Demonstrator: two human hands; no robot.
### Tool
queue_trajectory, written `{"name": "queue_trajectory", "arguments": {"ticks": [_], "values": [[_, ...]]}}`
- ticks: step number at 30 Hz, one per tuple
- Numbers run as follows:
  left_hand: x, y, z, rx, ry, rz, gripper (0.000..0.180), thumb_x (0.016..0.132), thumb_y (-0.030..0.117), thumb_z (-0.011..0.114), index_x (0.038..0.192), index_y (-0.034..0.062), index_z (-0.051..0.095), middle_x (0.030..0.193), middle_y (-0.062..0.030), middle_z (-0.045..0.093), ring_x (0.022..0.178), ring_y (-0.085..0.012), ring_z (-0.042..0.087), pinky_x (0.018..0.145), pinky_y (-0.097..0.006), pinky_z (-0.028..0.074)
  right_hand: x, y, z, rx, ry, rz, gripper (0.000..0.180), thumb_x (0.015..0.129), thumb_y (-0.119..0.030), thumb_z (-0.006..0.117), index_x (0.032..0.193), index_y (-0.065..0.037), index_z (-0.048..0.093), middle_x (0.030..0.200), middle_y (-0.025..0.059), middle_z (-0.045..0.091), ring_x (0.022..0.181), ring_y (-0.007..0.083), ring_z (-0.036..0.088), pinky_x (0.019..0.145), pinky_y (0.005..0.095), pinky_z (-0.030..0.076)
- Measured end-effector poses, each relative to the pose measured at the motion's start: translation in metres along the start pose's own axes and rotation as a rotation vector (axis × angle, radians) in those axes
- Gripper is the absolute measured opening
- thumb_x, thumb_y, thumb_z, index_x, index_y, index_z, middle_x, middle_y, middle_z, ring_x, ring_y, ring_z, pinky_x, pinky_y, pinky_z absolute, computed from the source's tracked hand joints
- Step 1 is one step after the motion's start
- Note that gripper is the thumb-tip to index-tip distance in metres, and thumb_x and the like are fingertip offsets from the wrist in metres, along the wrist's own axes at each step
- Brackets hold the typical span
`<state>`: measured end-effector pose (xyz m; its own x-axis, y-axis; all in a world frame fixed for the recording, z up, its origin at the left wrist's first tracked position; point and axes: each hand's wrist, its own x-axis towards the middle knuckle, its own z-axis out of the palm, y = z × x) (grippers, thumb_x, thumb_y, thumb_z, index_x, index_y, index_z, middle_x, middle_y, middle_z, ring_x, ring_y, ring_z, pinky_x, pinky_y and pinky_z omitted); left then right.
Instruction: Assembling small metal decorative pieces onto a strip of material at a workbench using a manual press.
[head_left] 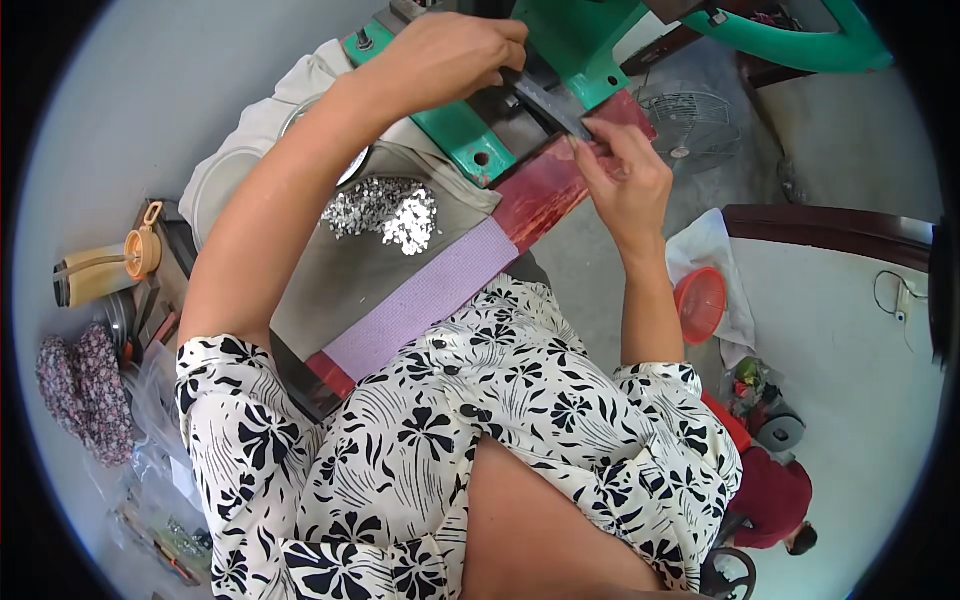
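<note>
Dark metal strip (552,104) lies on the green press (455,125) bed, between my hands. My left hand (445,55) is curled over its far end, fingers closed on it; my right hand (622,165) pinches the near end. Pile of shiny metal bits (385,212) below my left hand, red bowl (700,302) below my right.
</note>
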<state>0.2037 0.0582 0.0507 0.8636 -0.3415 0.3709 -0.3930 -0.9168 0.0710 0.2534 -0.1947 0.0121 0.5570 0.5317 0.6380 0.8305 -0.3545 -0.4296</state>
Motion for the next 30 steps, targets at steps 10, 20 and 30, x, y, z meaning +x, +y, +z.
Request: {"name": "queue_trajectory", "arguments": {"ticks": [10, 20, 30], "values": [[0.006, 0.015, -0.002, 0.076, 0.029, 0.102, 0.011, 0.080, 0.011, 0.062, 0.085, 0.0055, 0.069, 0.090, -0.0060, 0.063, 0.084, -0.0271, 0.067, 0.069, -0.041, 0.053, -0.015, -0.009, -0.009, 0.018, -0.056, 0.109, 0.021, 0.079, -0.005, 0.077, 0.099, -0.002, 0.072, 0.082, 0.0074, 0.068, 0.066, 0.0156, 0.068, 0.058, 0.0276, 0.052], [-0.046, 0.025, 0.030, 0.183, 0.159, -0.036, 0.061, 0.086, 0.005, 0.053, 0.146, 0.0104, 0.047, 0.139, -0.0082, 0.054, 0.126, -0.0252, 0.053, 0.102, -0.037, 0.044, 0.004, -0.016, 0.026, 0.084, -0.033, 0.095, 0.020, 0.080, -0.012, 0.078, 0.097, -0.003, 0.071, 0.084, 0.0087, 0.069, 0.068, 0.0200, 0.071, 0.058, 0.0324, 0.054], [-0.050, 0.029, 0.037, 0.269, 0.232, -0.156, 0.063, 0.084, 0.001, 0.051, 0.145, 0.0186, 0.049, 0.141, -0.0080, 0.054, 0.127, -0.0257, 0.054, 0.107, -0.039, 0.042, 0.004, -0.019, 0.046, 0.296, 0.110, 0.221, 0.022, 0.078, -0.011, 0.080, 0.096, -0.003, 0.072, 0.083, 0.0100, 0.070, 0.068, 0.0224, 0.071, 0.058, 0.0318, 0.054]]}}
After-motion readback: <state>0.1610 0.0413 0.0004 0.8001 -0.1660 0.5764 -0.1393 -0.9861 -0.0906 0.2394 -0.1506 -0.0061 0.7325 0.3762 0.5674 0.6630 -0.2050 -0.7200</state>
